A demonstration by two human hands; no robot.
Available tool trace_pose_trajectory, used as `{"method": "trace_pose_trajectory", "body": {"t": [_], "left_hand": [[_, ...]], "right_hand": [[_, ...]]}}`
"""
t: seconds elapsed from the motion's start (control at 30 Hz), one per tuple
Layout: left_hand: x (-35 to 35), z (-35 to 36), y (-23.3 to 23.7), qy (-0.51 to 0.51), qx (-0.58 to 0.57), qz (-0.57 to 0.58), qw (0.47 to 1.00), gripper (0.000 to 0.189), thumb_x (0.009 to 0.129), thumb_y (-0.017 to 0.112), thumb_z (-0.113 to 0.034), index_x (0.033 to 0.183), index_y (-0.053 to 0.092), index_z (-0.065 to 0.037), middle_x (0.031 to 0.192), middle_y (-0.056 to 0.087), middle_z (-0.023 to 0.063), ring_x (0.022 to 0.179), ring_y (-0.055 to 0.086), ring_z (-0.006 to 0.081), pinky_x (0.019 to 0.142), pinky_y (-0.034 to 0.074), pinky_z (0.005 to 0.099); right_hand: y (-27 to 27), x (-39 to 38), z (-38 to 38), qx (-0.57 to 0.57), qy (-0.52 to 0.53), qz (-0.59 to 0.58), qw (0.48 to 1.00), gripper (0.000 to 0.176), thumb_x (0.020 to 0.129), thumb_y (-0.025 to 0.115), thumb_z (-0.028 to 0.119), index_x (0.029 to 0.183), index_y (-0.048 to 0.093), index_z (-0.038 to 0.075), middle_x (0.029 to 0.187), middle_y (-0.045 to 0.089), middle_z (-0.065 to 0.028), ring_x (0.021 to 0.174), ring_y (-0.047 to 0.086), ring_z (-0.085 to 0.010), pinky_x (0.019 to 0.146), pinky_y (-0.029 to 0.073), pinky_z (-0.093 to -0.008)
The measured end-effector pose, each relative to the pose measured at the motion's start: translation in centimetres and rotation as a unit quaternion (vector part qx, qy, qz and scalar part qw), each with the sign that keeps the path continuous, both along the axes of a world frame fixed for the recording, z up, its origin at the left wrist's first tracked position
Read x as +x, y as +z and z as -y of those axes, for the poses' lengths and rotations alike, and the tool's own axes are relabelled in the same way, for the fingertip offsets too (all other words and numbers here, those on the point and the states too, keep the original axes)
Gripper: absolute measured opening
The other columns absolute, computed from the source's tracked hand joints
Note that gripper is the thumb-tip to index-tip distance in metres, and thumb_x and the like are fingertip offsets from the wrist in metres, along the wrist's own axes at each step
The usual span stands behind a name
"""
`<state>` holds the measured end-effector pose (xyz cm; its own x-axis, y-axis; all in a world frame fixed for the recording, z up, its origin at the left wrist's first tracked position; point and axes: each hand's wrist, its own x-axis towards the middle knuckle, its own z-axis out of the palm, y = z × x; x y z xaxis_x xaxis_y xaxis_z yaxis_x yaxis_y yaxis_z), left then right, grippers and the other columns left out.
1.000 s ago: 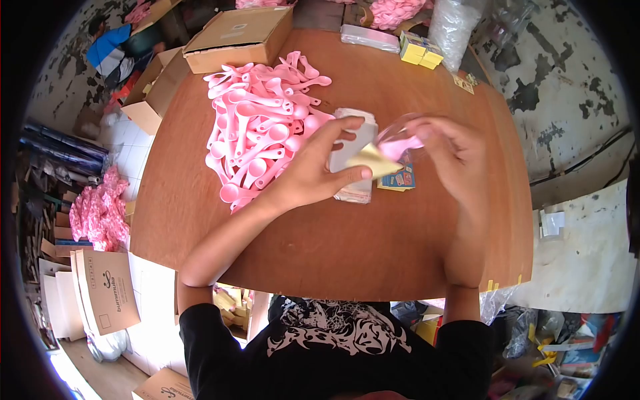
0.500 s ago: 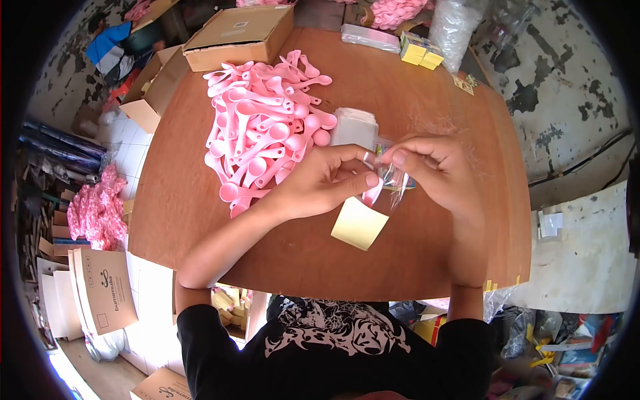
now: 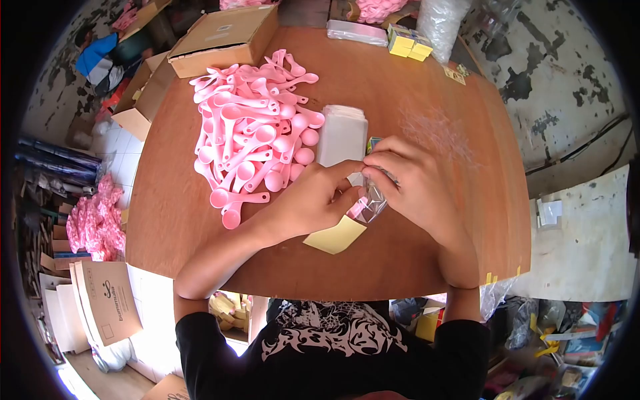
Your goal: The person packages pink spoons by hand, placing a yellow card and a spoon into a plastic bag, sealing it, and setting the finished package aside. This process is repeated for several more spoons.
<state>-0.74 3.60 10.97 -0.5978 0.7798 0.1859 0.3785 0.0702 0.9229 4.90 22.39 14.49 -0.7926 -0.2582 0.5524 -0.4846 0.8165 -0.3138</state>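
My left hand is closed, with a yellow card and a pink measuring spoon showing below its fingertips. Most of that spoon is hidden by the fingers and the plastic. A clear plastic bag crumples beside it, pinched by my right hand. The fingertips of both hands nearly meet at the bag's upper part. Left of my hands lies a heap of pink measuring spoons. Just beyond them is a stack of pale, flat plastic bags, and a small printed item is mostly covered by my right hand.
A cardboard box stands at the table's far left. Yellow packs, a bundle of plastic sleeves and a large clear bag line the far edge. Plastic scraps lie right. Another person sits far left.
My hands have drawn closer together, and the right hand has turned further over the bag. The yellow card has shifted left and tilted. The view has shifted slightly.
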Motion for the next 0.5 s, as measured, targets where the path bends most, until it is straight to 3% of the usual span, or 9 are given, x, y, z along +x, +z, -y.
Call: {"method": "trace_pose_trajectory", "body": {"t": [0.07, 0.13, 0.27, 0.33, 0.37, 0.5], "left_hand": [[-0.1, 0.1, 0.3, -0.01, -0.033, -0.043, 0.998, 0.035, 0.088, 0.059, 0.002, 0.123, 0.057, 0.003, 0.066, 0.066, 0.0121, 0.057, 0.062, 0.0114, 0.054, 0.046, 0.0278], [-0.3, 0.1, -0.3, -0.023, -0.038, -0.07, 0.997, 0.036, 0.088, 0.061, 0.002, 0.123, 0.057, 0.002, 0.066, 0.066, 0.0127, 0.058, 0.063, 0.0133, 0.055, 0.047, 0.0282], [-0.5, 0.2, -0.2, -0.06, -0.042, -0.106, 0.992, 0.035, 0.089, 0.062, 0.001, 0.124, 0.058, 0.001, 0.07, 0.068, 0.0134, 0.062, 0.066, 0.0138, 0.057, 0.048, 0.028], [-0.3, 0.1, -0.3, -0.047, -0.002, -0.083, 0.995, 0.034, 0.09, 0.061, 0.001, 0.124, 0.058, 0.0, 0.073, 0.069, 0.013, 0.065, 0.066, 0.0122, 0.059, 0.049, 0.0276], [-0.2, 0.0, -0.3, -0.032, 0.039, -0.061, 0.997, 0.034, 0.091, 0.059, 0.002, 0.125, 0.057, 0.0, 0.076, 0.069, 0.0127, 0.068, 0.066, 0.0107, 0.06, 0.049, 0.0271], [-0.3, 0.1, -0.6, 0.018, 0.145, 0.036, 0.989, 0.032, 0.095, 0.06, -0.004, 0.126, 0.057, -0.002, 0.078, 0.07, 0.0088, 0.064, 0.059, 0.0062, 0.057, 0.045, 0.0248]], "right_hand": [[0.0, 0.1, -0.1, 0.036, -0.004, -0.016, 0.999, 0.004, 0.082, 0.069, 0.009, 0.082, 0.067, 0.005, 0.082, 0.06, -0.0053, 0.064, 0.062, -0.0242, 0.057, 0.05, -0.0366], [-0.1, 0.3, -0.2, 0.112, -0.015, 0.002, 0.994, 0.005, 0.078, 0.07, 0.007, 0.079, 0.065, 0.006, 0.078, 0.058, -0.0047, 0.064, 0.061, -0.0239, 0.055, 0.049, -0.0361], [-0.1, 0.0, -1.0, 0.078, -0.005, 0.035, 0.996, 0.004, 0.076, 0.067, 0.005, 0.078, 0.063, 0.005, 0.077, 0.059, -0.0039, 0.064, 0.061, -0.0204, 0.055, 0.049, -0.0315], [0.0, -0.5, -1.4, -0.131, 0.039, 0.058, 0.989, 0.002, 0.077, 0.062, 0.004, 0.078, 0.061, 0.002, 0.077, 0.061, -0.0038, 0.063, 0.061, -0.0153, 0.056, 0.049, -0.0276], [-0.1, -0.7, -1.7, -0.131, 0.039, 0.058, 0.989, 0.002, 0.077, 0.062, 0.004, 0.078, 0.061, 0.002, 0.077, 0.061, -0.0038, 0.063, 0.061, -0.0153, 0.056, 0.049, -0.0276], [1.2, -0.7, -4.5, -0.506, 0.051, 0.101, 0.855, 0.008, 0.083, 0.054, 0.004, 0.08, 0.061, 0.001, 0.081, 0.061, -0.0059, 0.063, 0.059, -0.0131, 0.061, 0.049, -0.0251]]}}
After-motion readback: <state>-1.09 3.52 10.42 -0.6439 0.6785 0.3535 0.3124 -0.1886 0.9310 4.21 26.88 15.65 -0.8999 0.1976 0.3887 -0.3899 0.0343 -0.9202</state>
